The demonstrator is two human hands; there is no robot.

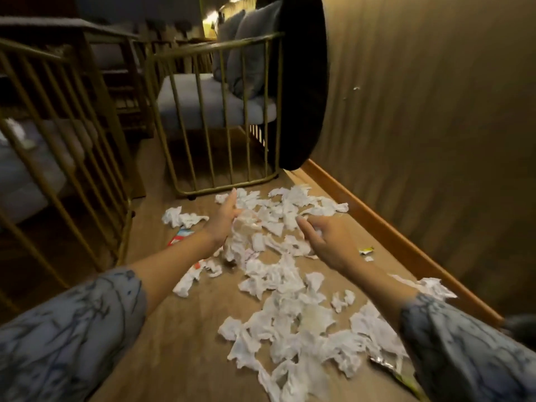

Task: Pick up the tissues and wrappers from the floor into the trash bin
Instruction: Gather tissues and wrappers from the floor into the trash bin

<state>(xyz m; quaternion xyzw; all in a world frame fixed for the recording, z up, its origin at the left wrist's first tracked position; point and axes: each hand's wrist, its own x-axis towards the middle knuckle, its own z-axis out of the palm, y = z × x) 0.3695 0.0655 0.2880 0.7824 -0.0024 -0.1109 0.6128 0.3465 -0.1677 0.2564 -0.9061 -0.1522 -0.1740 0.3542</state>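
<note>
Viewpoint: one head-worn wide-angle camera, above the floor [179, 329].
Facing: forward and down, along the wall [435, 140] toward a chair [214, 103].
Nearness: sleeves fill the lower corners; the hands lie mid-frame.
Overlap: single view only.

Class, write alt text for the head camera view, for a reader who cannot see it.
Two bare hands reach over a wooden floor littered with crumpled white tissues: the left hand grips a bunch of tissues, the right hand hovers half-curled above the pile. A red and white wrapper lies left, beside gold-barred chairs. No trash bin is visible.
</note>
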